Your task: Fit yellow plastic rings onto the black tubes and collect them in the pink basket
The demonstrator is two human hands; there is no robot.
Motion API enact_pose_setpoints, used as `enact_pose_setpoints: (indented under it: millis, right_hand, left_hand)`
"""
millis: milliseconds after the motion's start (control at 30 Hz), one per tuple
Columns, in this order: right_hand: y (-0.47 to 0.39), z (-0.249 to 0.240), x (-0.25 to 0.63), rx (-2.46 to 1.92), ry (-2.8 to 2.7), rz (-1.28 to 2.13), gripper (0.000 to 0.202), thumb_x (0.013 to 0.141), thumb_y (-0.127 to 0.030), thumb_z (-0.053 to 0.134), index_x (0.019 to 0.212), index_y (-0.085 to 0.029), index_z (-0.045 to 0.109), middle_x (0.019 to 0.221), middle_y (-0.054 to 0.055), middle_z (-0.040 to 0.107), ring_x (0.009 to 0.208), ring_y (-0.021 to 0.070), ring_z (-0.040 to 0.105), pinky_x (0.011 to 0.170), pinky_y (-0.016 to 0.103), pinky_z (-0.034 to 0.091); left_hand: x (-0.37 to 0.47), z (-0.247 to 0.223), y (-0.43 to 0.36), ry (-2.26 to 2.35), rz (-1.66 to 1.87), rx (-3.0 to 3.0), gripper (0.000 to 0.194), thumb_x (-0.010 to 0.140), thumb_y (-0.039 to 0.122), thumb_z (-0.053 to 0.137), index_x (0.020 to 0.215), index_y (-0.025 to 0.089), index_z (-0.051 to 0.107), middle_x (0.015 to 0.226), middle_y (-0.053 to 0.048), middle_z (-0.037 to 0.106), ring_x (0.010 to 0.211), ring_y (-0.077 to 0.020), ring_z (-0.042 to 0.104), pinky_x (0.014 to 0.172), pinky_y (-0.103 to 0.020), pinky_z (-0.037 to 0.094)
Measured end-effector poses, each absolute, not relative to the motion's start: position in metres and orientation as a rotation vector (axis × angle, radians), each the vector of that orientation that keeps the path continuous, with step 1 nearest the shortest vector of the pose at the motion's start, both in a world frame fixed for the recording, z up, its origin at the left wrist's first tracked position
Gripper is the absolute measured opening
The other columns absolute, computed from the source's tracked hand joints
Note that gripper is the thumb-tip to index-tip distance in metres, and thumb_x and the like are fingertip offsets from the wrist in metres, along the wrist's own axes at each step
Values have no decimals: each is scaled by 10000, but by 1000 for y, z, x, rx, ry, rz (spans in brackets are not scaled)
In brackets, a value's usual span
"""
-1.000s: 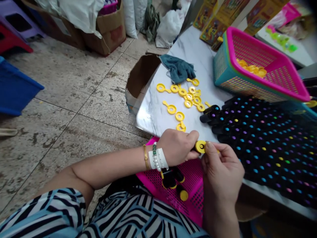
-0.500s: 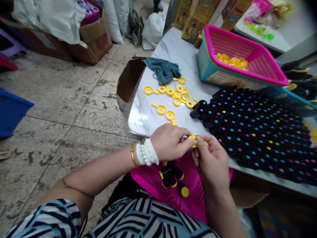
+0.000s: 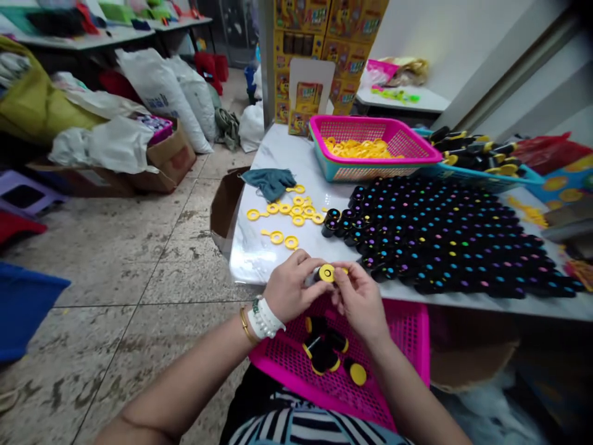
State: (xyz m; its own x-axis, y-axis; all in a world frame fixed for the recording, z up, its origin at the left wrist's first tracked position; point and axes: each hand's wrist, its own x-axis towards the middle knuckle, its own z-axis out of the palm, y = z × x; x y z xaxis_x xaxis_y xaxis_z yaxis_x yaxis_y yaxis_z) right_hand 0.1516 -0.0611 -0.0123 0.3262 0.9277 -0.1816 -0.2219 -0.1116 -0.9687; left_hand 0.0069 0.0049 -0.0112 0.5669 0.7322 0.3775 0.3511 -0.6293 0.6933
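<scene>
My left hand (image 3: 293,285) pinches a black cylinder topped by a yellow ring piece (image 3: 327,272), above the front edge of the white marbled table (image 3: 254,253). From the other side, the fingers of my right hand (image 3: 359,296) grip the same yellow piece. Below both hands, a pink basket (image 3: 407,346) holds several black cylinders (image 3: 319,352) with yellow ends. Loose yellow rings with tabs (image 3: 277,237) lie on the table beyond my left hand. Many black cylinders with coloured dots (image 3: 435,235) stand packed together at the right.
A pink basket of yellow pieces (image 3: 370,159) sits in a teal one at the table's back. Near it are a dark teal cloth (image 3: 269,182) and stacked yellow boxes (image 3: 345,55). Left of the table stands an open carton (image 3: 225,207).
The view has tilted up, showing more of the room. The yellow ring's face now shows on the black cylinder between my hands, and both hands appear further left in the picture.
</scene>
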Motion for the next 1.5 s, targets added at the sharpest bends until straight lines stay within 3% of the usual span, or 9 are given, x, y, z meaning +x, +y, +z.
enact_pose_setpoints:
  millis: [133, 333, 467, 600, 767, 1000, 1267, 1400, 1500]
  right_hand:
    - [-78, -13, 155, -1120, -634, 1223, 316, 883, -358, 609, 1134, -171, 653, 798, 26, 651, 638, 112, 597, 540, 228, 495]
    - [-77, -15, 161, -1163, -577, 1378, 236, 812, -357, 702, 945, -164, 729, 582, -43, 555, 392, 52, 451, 332, 154, 349]
    - [-78, -9, 161, -1127, -674, 1351, 225, 902, -347, 611, 1045, -206, 712, 679, -13, 626, 459, 66, 533, 386, 162, 416]
    - [-73, -9, 168, -1169, -816, 1284, 211, 906, -309, 616, 1046, -192, 722, 729, 10, 660, 557, 91, 603, 511, 204, 504]
    - [-61, -5, 170, -1352, -822, 1271, 214, 825, -321, 707, 978, -176, 672, 636, -25, 642, 419, 63, 525, 377, 156, 423]
    - [-44, 7, 160, -1469, -767, 1373, 243, 778, -317, 732, 915, -201, 568, 384, -120, 468, 282, 32, 315, 291, 106, 223]
    - [-45, 10, 173, -1357, -789, 1569, 257, 774, -345, 718, 922, -210, 556, 468, -90, 582, 285, 72, 434, 311, 163, 351]
    - [-41, 9, 172, -1416, -830, 1526, 228, 772, -306, 723, 897, -214, 556, 406, -115, 520, 255, 48, 333, 271, 132, 274]
    - [-40, 5, 170, -1469, -939, 1468, 244, 814, -360, 681, 971, -204, 579, 421, -103, 536, 263, 56, 389, 276, 126, 284]
  left_hand:
    - [3, -12, 2, 778, 816, 2350, 245, 893, 327, 548, 1044, 161, 647, 841, -33, 534, 777, -143, 544, 704, -281, 493]
    - [-3, -9, -2, 677, 711, 2455, 246, 862, 355, 568, 993, 159, 638, 811, -23, 543, 734, -138, 550, 643, -264, 497]
    - [-8, 5, -3, 708, 804, 2444, 267, 876, 340, 568, 1040, 135, 619, 830, -34, 539, 732, -132, 537, 637, -257, 490]
    - [-1, 2, 9, 804, 797, 2460, 248, 884, 330, 566, 1034, 146, 636, 848, -37, 541, 759, -139, 549, 675, -269, 495]
    - [11, -17, 9, 872, 791, 2352, 227, 868, 347, 593, 986, 163, 653, 828, -22, 559, 736, -138, 556, 664, -267, 484]
    - [11, -21, 3, 900, 793, 2411, 237, 883, 341, 565, 1017, 168, 656, 824, -25, 589, 729, -152, 554, 675, -286, 473]
    - [12, -23, 5, 918, 801, 2415, 233, 852, 371, 609, 958, 177, 679, 773, -10, 576, 691, -150, 550, 636, -274, 452]
    - [12, -24, 5, 922, 806, 2420, 250, 848, 393, 613, 942, 172, 681, 774, -9, 577, 682, -146, 545, 637, -274, 452]
    - [13, -26, 7, 953, 797, 2442, 253, 852, 387, 605, 933, 157, 675, 776, -18, 573, 678, -147, 538, 641, -281, 464]
